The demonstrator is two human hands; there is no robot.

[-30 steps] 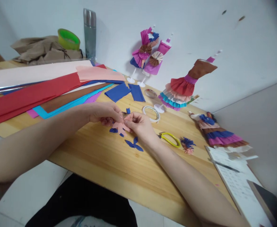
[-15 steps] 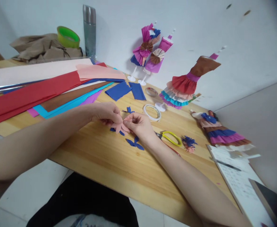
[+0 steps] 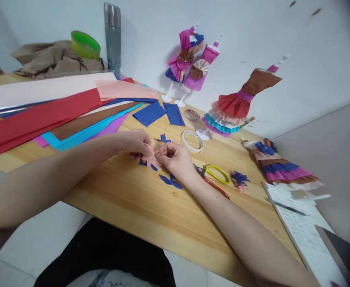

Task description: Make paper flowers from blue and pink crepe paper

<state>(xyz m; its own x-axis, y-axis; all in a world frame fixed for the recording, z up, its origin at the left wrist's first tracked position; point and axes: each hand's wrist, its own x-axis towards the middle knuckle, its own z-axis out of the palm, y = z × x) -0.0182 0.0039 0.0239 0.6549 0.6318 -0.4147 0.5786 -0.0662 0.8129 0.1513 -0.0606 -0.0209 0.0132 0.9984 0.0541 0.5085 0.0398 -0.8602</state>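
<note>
The left hand (image 3: 137,144) and the right hand (image 3: 176,160) are hiding part of the pink paper flower (image 3: 150,159), which is covering some of the blue scraps (image 3: 143,163) under it. The right hand is blocking the tips of the scissors (image 3: 203,170), and the notebook (image 3: 300,229) is running out of view. Blue petals (image 3: 170,181) are lying on the table (image 3: 103,203) near the right hand; a tape roll (image 3: 193,150) is resting beyond it. Both hands are pinching the flower between thumb and fingertips, close together, above the table.

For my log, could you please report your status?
Left hand, right hand pinching pink paper flower. Blue paper pieces nearby. Scissors beside right wrist, seemingly not blocking.
</note>
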